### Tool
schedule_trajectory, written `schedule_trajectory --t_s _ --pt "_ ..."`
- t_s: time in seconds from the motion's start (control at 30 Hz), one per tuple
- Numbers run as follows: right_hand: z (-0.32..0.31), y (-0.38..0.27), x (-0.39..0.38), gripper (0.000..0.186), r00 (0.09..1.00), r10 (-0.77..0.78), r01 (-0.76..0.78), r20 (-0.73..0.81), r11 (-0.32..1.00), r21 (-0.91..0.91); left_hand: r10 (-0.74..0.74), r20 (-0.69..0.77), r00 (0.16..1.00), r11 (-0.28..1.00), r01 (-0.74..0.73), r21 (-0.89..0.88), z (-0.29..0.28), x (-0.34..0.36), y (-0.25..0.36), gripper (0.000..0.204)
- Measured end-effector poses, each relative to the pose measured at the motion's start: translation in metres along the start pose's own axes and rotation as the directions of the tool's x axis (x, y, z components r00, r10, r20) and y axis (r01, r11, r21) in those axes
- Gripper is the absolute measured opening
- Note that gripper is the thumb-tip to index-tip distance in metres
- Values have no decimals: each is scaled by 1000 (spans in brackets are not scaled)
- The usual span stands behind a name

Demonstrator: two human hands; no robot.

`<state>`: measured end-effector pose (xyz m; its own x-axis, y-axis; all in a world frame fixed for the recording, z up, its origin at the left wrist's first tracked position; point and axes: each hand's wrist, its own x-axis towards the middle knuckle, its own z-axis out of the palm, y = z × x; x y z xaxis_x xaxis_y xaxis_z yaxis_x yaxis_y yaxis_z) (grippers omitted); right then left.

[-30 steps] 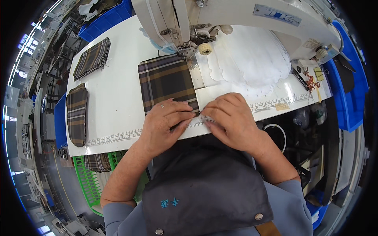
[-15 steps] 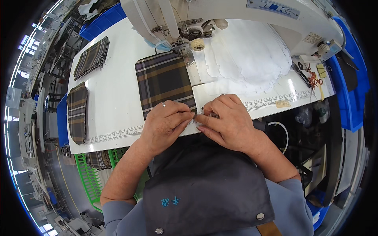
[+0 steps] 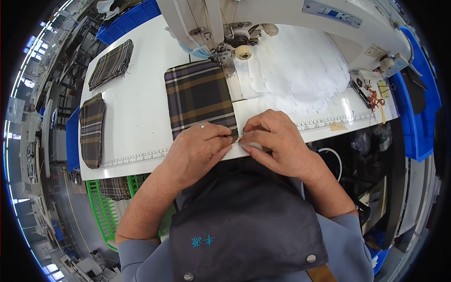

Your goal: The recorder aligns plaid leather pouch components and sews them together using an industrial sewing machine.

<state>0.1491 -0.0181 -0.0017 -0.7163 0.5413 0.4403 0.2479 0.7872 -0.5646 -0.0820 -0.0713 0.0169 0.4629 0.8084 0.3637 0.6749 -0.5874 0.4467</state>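
Observation:
A dark plaid fabric piece (image 3: 199,96) with brown and white stripes lies flat under the needle area of the sewing machine (image 3: 230,51). My left hand (image 3: 199,148), with a ring on one finger, is closed in a pinch on the fabric's near right corner. Just to the right, and slightly apart from it, my right hand (image 3: 279,145) has its thumb and fingertips drawn together by the same corner. Whatever those right fingers hold is too small to make out.
Two stacks of plaid pieces, one far (image 3: 111,65) and one near (image 3: 92,131), lie on the table's left. White sheets (image 3: 296,68) spread under the machine arm. A printed ruler (image 3: 136,157) runs along the front edge. A green basket (image 3: 101,211) stands below; blue bins (image 3: 418,113) flank the table.
My right fingertips have shifted slightly right, away from the left ones; the dark object seen among them no longer shows. The left hand keeps its pinch at the fabric corner.

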Motion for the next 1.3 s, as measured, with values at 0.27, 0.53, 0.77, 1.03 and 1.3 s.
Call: schedule_trajectory --t_s 0.27,0.53,0.77,1.03,1.3 --pt "11 -2 17 22 992 -7 -3 -127 997 -76 -83 -140 987 996 79 -37 10 -2 -3 13" --pt "10 5 30 17 975 -216 224 59 935 -274 -121 8 993 981 121 -155 -15 0 -15 13" --pt "6 10 30 20 956 -292 291 38 918 -269 -31 52 998 999 32 -30 -12 16 -44 35" --pt "-6 1 42 20 964 -217 239 152 959 -149 -103 123 987 983 82 167 -8 13 -49 50" --pt "-5 21 62 13 966 -218 243 137 949 -201 -112 67 991 978 98 184 -8 25 -73 48"
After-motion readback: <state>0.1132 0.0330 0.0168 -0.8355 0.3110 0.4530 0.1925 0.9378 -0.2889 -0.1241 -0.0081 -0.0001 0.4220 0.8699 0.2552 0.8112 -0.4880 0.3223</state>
